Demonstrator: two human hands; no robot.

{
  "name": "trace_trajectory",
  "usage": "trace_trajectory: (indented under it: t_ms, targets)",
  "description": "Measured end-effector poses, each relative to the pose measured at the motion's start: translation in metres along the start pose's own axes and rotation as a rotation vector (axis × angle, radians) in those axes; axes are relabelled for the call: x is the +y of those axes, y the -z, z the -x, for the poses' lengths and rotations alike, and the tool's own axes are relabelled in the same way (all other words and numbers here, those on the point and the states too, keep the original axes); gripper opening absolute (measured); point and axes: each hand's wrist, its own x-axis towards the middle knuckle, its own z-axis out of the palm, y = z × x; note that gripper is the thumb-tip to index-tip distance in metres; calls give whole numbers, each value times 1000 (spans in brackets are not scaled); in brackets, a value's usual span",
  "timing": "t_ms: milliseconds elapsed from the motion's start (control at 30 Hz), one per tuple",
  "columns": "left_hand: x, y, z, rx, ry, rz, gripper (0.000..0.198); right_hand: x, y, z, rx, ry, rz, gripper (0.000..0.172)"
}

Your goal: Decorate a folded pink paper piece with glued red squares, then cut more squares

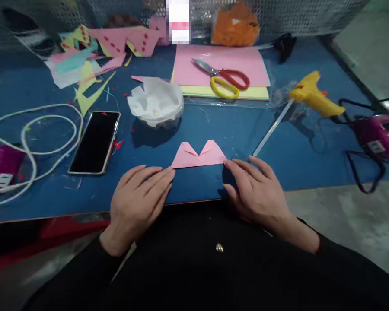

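A folded piece of pink paper (199,160) lies on the blue table, its top edge showing two peaks with a notch between them. My left hand (141,194) rests at its left corner, fingers stretched out and lying together, fingertips touching the paper's tip. At the opposite corner, the index fingertip of my right hand (254,185) touches the paper; its other fingers are extended and the thumb stands apart. Neither hand grips the paper. Just beyond the right fingers lies a clear glue stick (272,129), reaching from the yellow glue gun (314,95).
Red-and-yellow scissors (225,77) lie on a stack of coloured paper (262,93). A white paper-lined bowl (157,101) stands behind the folded paper. Leftward are a phone (95,142), a white cable (32,166) and paper scraps (87,97). The table's front edge runs near my body.
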Motion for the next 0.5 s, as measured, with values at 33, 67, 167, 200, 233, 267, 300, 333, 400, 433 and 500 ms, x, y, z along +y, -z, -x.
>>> trace_trajectory:
  t_ms: [33,67,167,200,233,267,300,333,400,433,500]
  targets:
    - [1,-2,-6,9,-10,8,26,1,1,-3,1,0,4,34]
    - [3,-4,-13,14,-21,13,24,2,2,-6,0,3,9,28]
    - [6,-10,-30,1,-62,26,19,4,4,-19,-26,40,22,22]
    - [6,-13,-35,-12,-78,25,17,4,4,-24,-40,60,27,23]
    - [6,-15,-40,-26,-92,23,17,3,4,-30,-50,83,34,24]
    - [6,-17,-43,-37,-100,18,17,3,4,-35,-56,104,44,25]
    - [6,-19,-46,-43,-103,13,17,3,3,-40,-58,121,51,27]
    - [6,-20,-48,-44,-100,9,17,2,1,-45,-54,134,54,28]
    - [5,-22,-51,-36,-85,5,17,2,-1,-51,-41,149,48,31]
    - [5,-22,-52,-31,-77,7,16,2,-3,-54,-35,150,41,32]
    - [5,-22,-54,-25,-65,12,15,1,-5,-56,-26,146,27,34]
